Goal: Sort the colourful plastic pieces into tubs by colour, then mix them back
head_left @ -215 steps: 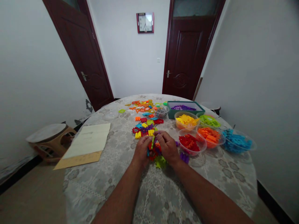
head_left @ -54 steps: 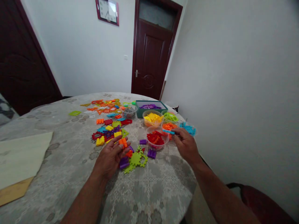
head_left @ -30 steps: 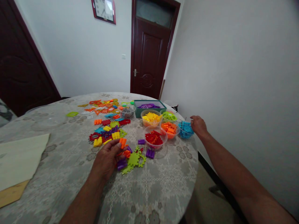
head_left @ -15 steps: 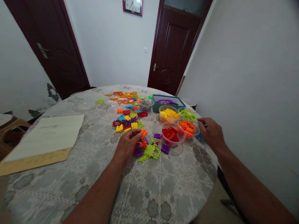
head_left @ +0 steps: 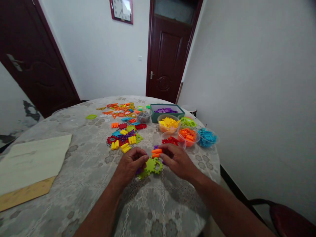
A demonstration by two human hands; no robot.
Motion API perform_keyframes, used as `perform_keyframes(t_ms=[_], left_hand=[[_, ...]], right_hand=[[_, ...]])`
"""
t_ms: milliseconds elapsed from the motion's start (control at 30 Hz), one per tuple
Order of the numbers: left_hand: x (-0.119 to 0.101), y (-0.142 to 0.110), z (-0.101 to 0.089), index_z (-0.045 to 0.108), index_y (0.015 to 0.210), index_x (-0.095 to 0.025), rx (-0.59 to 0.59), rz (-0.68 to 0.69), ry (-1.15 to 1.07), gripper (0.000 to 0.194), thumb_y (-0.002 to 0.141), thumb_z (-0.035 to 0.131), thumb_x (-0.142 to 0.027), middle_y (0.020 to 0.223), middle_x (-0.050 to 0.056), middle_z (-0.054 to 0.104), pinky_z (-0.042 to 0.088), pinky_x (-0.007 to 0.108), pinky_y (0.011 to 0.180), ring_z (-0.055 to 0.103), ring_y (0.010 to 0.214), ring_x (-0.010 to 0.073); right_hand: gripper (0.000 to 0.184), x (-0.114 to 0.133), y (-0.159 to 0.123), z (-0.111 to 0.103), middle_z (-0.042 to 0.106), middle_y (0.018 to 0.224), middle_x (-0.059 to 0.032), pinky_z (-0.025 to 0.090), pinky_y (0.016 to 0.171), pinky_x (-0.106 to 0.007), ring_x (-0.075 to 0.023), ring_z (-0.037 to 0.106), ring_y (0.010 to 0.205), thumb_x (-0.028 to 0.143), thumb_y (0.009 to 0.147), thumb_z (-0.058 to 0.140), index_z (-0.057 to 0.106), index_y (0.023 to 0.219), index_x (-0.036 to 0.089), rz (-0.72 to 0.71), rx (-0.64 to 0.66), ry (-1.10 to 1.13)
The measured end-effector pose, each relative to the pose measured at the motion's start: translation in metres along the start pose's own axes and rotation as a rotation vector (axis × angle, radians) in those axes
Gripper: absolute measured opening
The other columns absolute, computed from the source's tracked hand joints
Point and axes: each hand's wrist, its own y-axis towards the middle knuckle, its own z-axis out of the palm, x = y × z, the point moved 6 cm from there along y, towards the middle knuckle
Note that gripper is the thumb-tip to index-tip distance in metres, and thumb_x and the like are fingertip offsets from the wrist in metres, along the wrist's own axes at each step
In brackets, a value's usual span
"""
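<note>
In front of me lies a cluster of lime-green toothed gear pieces (head_left: 151, 165), partly covered by my hands. My right hand (head_left: 176, 160) pinches a ribbed orange connector piece (head_left: 156, 153) just above the cluster's far edge. Closed fingers and thumb of my left hand (head_left: 132, 164) are at the cluster's left side; what they grip is hidden. Purple (head_left: 138, 171) shows below the left fingers. Just beyond my right hand stands a clear bowl of red pieces (head_left: 170, 140).
More bowls hold yellow (head_left: 169, 123), orange (head_left: 189, 135), green (head_left: 188, 121) and blue pieces (head_left: 207, 137). A green box (head_left: 155, 117) contains purple pieces. Coloured gears and yellow connectors (head_left: 125, 147) lie left of centre. Paper sheets (head_left: 37, 161) cover the table's left side.
My right hand has come from the bowls at the right to the green gears and now holds an orange connector. My left hand stays near the cluster. The view has turned right.
</note>
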Motion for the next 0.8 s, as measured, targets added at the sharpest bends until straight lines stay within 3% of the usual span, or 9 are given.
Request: perform_keyframes(t_ms=[167,267,333,433,567,800], left_hand=[[-0.008,0.003,-0.034,0.07,0.088,-0.02,-0.364,0.113,0.172,0.031,0.08,0.079,-0.049,0.067,0.001,0.068,0.052,0.027,0.057,0.063,0.058,0.0176],[-0.011,0.001,-0.057,0.073,0.096,-0.02,-0.62,0.174,0.333,0.032,0.083,0.072,-0.049,0.084,0.004,0.075,0.056,0.032,0.072,0.069,0.076,0.0211],[-0.012,0.0,-0.065,0.074,0.099,-0.02,-0.722,0.203,0.416,0.03,0.084,0.069,-0.046,0.094,0.005,0.076,0.057,0.034,0.082,0.071,0.086,0.0228],[-0.014,0.0,-0.07,0.073,0.101,-0.021,-0.773,0.205,0.468,0.028,0.084,0.067,-0.041,0.098,0.006,0.077,0.057,0.035,0.085,0.07,0.091,0.0237],[-0.013,0.002,-0.072,0.072,0.105,-0.021,-0.774,0.186,0.511,0.029,0.084,0.065,-0.04,0.102,0.006,0.076,0.057,0.036,0.085,0.07,0.091,0.0239],[-0.004,0.003,-0.08,0.071,0.112,-0.021,-0.809,0.149,0.534,0.03,0.087,0.061,-0.033,0.114,0.007,0.075,0.055,0.042,0.099,0.07,0.104,0.0261]], right_hand=[[0.031,-0.039,0.007,-0.09,0.074,0.119,-0.0123,0.053,0.103,-0.044,-0.0264,0.067,0.11,0.023,0.098,0.053,0.073,0.121,0.02,-0.036,-0.462,-0.444],[0.035,-0.072,0.006,-0.129,0.075,0.111,-0.0158,0.052,0.106,-0.046,-0.0286,0.067,0.108,0.018,0.096,0.048,0.074,0.119,0.015,-0.017,-0.502,-0.693],[0.037,-0.093,0.004,-0.146,0.075,0.111,-0.0167,0.053,0.104,-0.045,-0.0284,0.068,0.106,0.017,0.096,0.046,0.074,0.121,0.014,-0.013,-0.473,-0.776],[0.036,-0.114,0.002,-0.158,0.075,0.112,-0.016,0.054,0.102,-0.042,-0.0273,0.069,0.104,0.015,0.094,0.047,0.074,0.118,0.014,-0.046,-0.401,-0.81],[0.028,-0.132,0.002,-0.158,0.076,0.103,-0.0137,0.055,0.098,-0.039,-0.0256,0.07,0.099,0.014,0.09,0.049,0.074,0.104,0.016,-0.053,-0.293,-0.799],[0.024,-0.154,-0.009,-0.154,0.077,0.1,-0.0113,0.057,0.093,-0.04,-0.0249,0.071,0.095,0.016,0.087,0.05,0.072,0.096,0.018,0.007,-0.265,-0.779]])
